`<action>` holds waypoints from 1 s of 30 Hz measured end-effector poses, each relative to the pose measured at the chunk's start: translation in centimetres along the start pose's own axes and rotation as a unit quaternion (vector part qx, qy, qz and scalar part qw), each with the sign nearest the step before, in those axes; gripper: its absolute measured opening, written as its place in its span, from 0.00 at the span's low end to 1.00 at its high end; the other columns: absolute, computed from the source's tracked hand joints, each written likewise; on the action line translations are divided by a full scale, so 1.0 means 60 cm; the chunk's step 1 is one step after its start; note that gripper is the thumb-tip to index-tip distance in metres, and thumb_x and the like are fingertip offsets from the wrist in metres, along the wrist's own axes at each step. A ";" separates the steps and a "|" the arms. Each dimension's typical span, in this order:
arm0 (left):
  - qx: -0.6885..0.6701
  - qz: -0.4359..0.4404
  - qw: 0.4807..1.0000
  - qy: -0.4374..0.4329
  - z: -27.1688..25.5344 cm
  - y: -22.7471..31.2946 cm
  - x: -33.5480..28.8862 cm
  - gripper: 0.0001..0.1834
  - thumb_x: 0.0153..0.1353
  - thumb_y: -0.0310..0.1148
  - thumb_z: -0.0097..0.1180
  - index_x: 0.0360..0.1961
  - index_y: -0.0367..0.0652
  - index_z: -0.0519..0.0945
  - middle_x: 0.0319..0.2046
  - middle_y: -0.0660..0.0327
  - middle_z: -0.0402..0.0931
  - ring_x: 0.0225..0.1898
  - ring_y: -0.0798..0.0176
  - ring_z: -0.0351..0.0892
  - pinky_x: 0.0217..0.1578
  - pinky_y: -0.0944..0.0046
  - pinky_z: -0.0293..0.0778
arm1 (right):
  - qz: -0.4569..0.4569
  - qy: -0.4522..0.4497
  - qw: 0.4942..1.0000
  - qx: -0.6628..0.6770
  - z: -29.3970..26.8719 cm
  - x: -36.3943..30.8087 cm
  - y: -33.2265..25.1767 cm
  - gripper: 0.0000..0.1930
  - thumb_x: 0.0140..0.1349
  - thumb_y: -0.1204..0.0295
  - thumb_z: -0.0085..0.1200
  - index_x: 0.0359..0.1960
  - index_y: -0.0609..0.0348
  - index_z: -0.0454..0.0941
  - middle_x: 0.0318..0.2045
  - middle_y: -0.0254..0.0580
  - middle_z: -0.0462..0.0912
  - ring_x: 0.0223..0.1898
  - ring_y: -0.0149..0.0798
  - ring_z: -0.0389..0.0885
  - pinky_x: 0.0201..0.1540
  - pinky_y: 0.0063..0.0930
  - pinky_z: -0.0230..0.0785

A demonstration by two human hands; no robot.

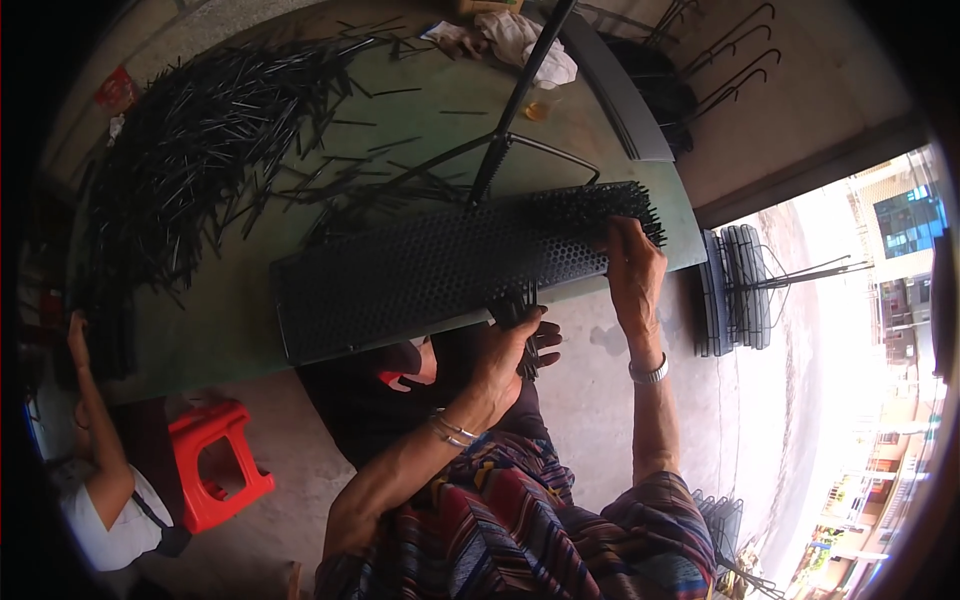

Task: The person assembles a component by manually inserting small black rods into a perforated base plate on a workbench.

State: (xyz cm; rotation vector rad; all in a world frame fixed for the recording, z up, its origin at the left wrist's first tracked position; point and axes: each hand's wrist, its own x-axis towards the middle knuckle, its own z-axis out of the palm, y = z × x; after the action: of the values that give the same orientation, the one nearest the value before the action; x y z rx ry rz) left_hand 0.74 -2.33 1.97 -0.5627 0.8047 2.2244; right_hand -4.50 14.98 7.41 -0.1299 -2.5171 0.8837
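A long black perforated panel (420, 275) lies across the near edge of the green table (230, 320). Short black pegs (590, 205) stand upright in the holes at its right end. My left hand (510, 350) is below the panel's near edge, closed around a bundle of black pegs (518, 312). My right hand (632, 265) reaches up to the panel's right end, its fingertips pinched on a peg among the standing ones.
A big heap of loose black pegs (200, 150) covers the table's left and far side. A black metal stand (510, 120) rises behind the panel. Another person (100, 480) sits at lower left beside a red stool (215, 460). Wire racks (740, 285) stand at right.
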 end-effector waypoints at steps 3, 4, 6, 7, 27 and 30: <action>0.027 0.002 1.000 0.001 0.003 0.002 -0.003 0.09 0.62 0.35 0.55 0.38 0.41 0.77 0.29 0.57 0.80 0.27 0.66 0.78 0.25 0.66 0.73 | -0.023 -0.005 1.000 -0.001 -0.002 0.002 -0.001 0.06 0.64 0.76 0.48 0.39 0.61 0.76 0.24 0.43 0.82 0.26 0.35 0.82 0.29 0.26 0.70; 0.041 0.008 0.999 -0.009 0.002 0.002 -0.004 0.09 0.61 0.35 0.56 0.38 0.41 0.78 0.27 0.59 0.80 0.25 0.69 0.75 0.23 0.69 0.70 | -0.042 -0.001 0.999 0.004 -0.001 0.004 0.000 0.05 0.63 0.77 0.49 0.38 0.60 0.76 0.24 0.44 0.80 0.25 0.40 0.81 0.28 0.28 0.70; 0.034 0.012 0.999 -0.012 -0.002 -0.001 -0.002 0.09 0.61 0.36 0.56 0.38 0.41 0.78 0.26 0.60 0.79 0.23 0.71 0.73 0.21 0.70 0.66 | -0.055 -0.011 0.998 -0.006 -0.003 0.011 0.005 0.05 0.63 0.77 0.49 0.38 0.60 0.77 0.24 0.44 0.80 0.25 0.41 0.81 0.28 0.29 0.69; 0.027 0.014 0.999 -0.016 -0.004 -0.002 -0.002 0.09 0.61 0.36 0.56 0.38 0.41 0.78 0.25 0.61 0.78 0.21 0.73 0.70 0.19 0.72 0.63 | -0.067 -0.021 0.997 -0.016 -0.003 0.013 0.006 0.05 0.62 0.77 0.50 0.38 0.60 0.77 0.25 0.45 0.80 0.25 0.43 0.81 0.28 0.30 0.69; 0.073 0.044 0.996 -0.025 0.002 0.012 -0.024 0.09 0.61 0.37 0.58 0.38 0.46 0.77 0.31 0.60 0.82 0.24 0.73 0.72 0.20 0.75 0.60 | 0.104 -0.299 0.935 0.157 0.002 -0.045 -0.022 0.15 0.58 0.73 0.54 0.46 0.66 0.77 0.29 0.45 0.83 0.27 0.30 0.80 0.33 0.23 0.71; 0.095 0.050 0.994 -0.030 0.011 0.012 -0.028 0.10 0.61 0.38 0.57 0.40 0.47 0.77 0.33 0.63 0.82 0.28 0.72 0.77 0.21 0.74 0.61 | 0.108 -0.328 0.914 0.213 -0.003 -0.052 -0.019 0.11 0.60 0.74 0.55 0.41 0.68 0.78 0.29 0.37 0.81 0.29 0.26 0.76 0.32 0.20 0.69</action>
State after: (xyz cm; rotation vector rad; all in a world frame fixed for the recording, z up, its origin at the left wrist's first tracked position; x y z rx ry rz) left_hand 1.22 -3.05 3.70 -0.3687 1.0210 2.2123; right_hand -1.57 13.47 6.99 0.0436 -2.8469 1.7953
